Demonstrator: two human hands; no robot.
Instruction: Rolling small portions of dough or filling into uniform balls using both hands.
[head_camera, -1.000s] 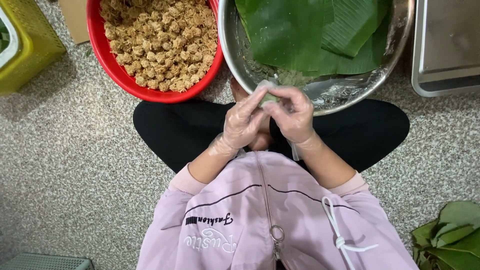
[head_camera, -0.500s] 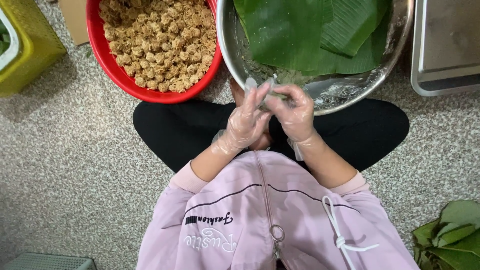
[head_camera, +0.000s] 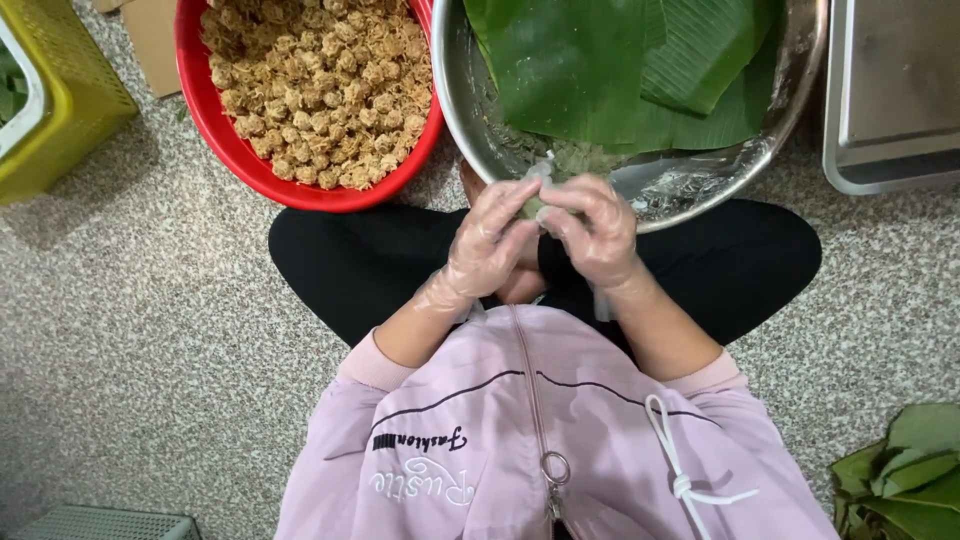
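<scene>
Both gloved hands, left hand (head_camera: 492, 240) and right hand (head_camera: 598, 232), pinch a greenish dough lump (head_camera: 537, 206) at the steel bowl's (head_camera: 470, 120) near rim, shaping it; filling seems due next.

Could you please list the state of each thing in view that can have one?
Left hand: gloved, fingertips pinching a small greenish lump.
Right hand: gloved, fingertips on the same lump.
Greenish lump: held between both hands, above the bowl's rim.
Steel bowl: lined with banana leaves, wet inside.
Red basin: full of brown balls.
Metal tray: nothing seen in it.
Leaf pile: lying on the floor.
</scene>
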